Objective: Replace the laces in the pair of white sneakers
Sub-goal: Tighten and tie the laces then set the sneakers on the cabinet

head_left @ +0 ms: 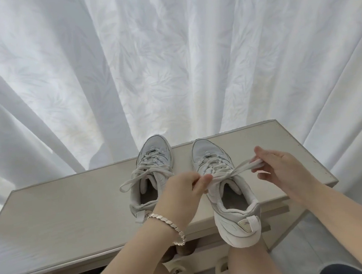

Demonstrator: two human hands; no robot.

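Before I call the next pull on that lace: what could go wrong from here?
The right sneaker has its heel past the front edge of the cabinet top; a tug toward the person could tip it off. The left hand and right hand pinch the lace and draw it opposite ways, which might tighten a knot instead of freeing it.
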